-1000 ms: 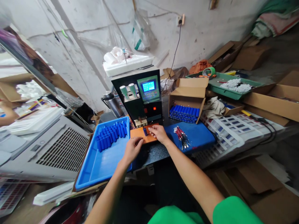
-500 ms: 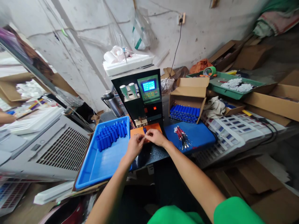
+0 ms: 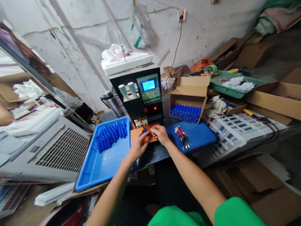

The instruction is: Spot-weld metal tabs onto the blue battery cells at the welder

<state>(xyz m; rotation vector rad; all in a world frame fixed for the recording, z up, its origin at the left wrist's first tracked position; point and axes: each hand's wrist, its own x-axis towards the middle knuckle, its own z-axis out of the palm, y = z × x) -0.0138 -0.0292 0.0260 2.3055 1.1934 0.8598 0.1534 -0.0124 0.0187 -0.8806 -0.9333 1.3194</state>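
Note:
A blue cylindrical battery cell (image 3: 145, 129) is on the orange board (image 3: 135, 133), just below the electrode pins (image 3: 141, 121) of a black spot welder (image 3: 128, 110). My left hand (image 3: 139, 145) has its fingers closed around the near part of this cell, which they partly hide. Close on the right, my right hand (image 3: 160, 135) pinches something too small to make out, its fingertips near the cell. On the blue mat (image 3: 202, 133) to the right lies a bundle of red and black wire leads (image 3: 183, 137) with white connectors.
At left, a blue tray (image 3: 103, 171) holds rows of blue cells (image 3: 110, 136). A cardboard box (image 3: 188, 91) behind the mat contains stacked cells. A steel jug (image 3: 113, 103) stands left of the welder, whose screen (image 3: 148, 85) is lit. A green tray (image 3: 231, 84) is at back right.
My hands have moved slightly apart, the right one up and to the right. The left hand has flattened over the board. The cell has shifted a little up toward the pins.

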